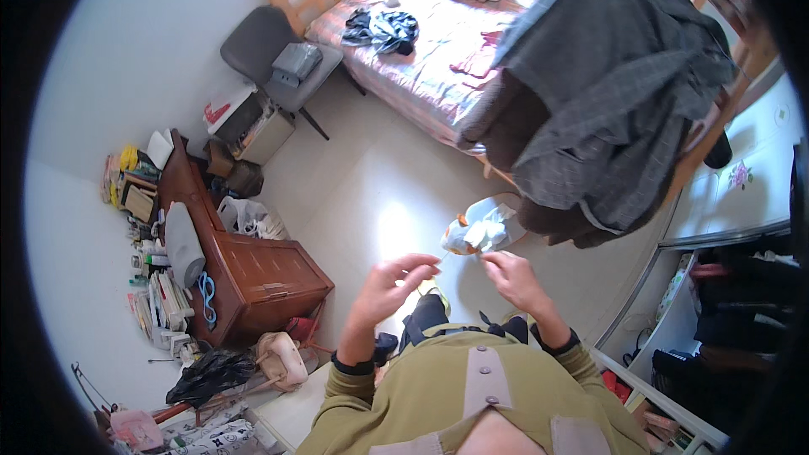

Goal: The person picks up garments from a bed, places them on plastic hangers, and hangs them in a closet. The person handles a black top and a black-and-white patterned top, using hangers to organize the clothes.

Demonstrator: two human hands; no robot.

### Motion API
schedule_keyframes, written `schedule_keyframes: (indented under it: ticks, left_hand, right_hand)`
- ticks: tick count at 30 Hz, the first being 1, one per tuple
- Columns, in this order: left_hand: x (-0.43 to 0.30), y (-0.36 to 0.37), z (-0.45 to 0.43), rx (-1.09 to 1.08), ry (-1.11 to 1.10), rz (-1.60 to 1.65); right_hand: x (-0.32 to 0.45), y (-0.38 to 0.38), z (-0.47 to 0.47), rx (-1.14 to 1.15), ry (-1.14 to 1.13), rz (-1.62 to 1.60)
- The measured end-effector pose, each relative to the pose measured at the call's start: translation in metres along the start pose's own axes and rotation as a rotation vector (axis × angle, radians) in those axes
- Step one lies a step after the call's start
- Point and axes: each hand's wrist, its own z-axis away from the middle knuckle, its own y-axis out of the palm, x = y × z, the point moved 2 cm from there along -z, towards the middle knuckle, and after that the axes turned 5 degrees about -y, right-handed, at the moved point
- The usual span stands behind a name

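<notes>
My left hand is raised in front of my waist, thumb and fingertips brought together at a thin pale strand. The strand runs toward a small white-and-orange item, perhaps of cloth. At that item's lower edge, the fingertips of my right hand are pinched together, apparently on it. Crumpled white tissue or thin plastic lies against the item. Behind it shows a pale, rounded surface, too unclear to name. My right palm is hidden.
Dark grey clothing hangs over the wooden bed frame at the right. A bed and a grey chair stand ahead. To the left is a reddish-brown wooden desk with books and bottles. An open wardrobe is at the right.
</notes>
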Motion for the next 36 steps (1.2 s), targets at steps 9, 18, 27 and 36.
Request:
schedule_keyframes:
  ticks: [9,18,27,36]
  left_hand:
    - [0.014,-0.166,0.020,-0.278,0.062,0.194]
    - [0.006,-0.259,-0.083,-0.373,-0.024,0.134]
    - [-0.068,-0.343,-0.270,-0.313,0.090,-0.010]
    - [-0.060,-0.428,-0.372,-0.426,0.002,0.157]
  right_hand:
    - [0.123,0.128,-0.144,0.391,-0.317,-0.055]
    - [0.101,0.150,-0.303,0.384,-0.286,-0.081]
    - [0.044,0.089,-0.509,0.105,-0.041,-0.289]
    - [-0.049,0.097,-0.656,0.226,0.528,-0.638]
